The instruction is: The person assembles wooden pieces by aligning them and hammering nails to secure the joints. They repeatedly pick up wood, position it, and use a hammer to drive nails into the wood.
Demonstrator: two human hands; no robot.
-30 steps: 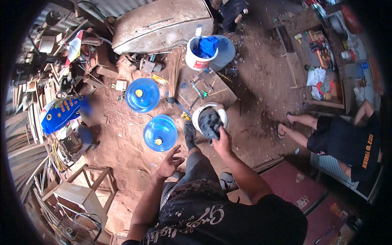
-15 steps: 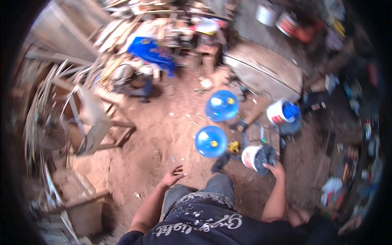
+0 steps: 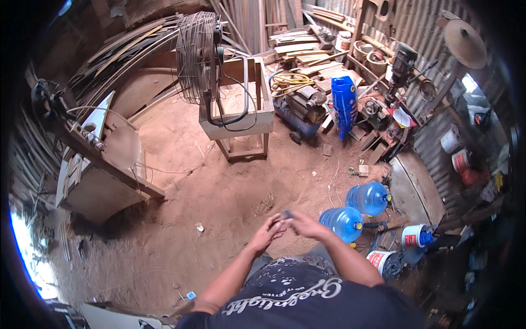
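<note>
My left hand [image 3: 267, 233] is in front of my body, fingers partly stretched out and bent toward the other hand. Close against it, my right hand [image 3: 305, 225] is slightly blurred. A small dark object [image 3: 286, 215] shows at the right hand's fingertips; its kind is too small and blurred to make out. Just beyond my right forearm lie two clear blue water jugs [image 3: 342, 223] on their sides, their yellow-capped necks pointing right. A white bucket with dark stuffing [image 3: 379, 260] stands beside that forearm, and another white bucket with blue contents [image 3: 413, 236] is farther right.
A large fan [image 3: 200, 57] stands at a wooden frame table [image 3: 241, 130]. Behind are stacked planks [image 3: 307, 48], a compressor [image 3: 301, 115] and a blue sack [image 3: 344, 104]. A wooden cabinet [image 3: 104, 189] stands left on the sandy floor [image 3: 219, 186]; a pale board [image 3: 413, 181] lies right.
My right hand has let go of the bucket with dark stuffing and come across to my left hand. The view has turned rightward-to-left, bringing the fan and left cabinet more into sight.
</note>
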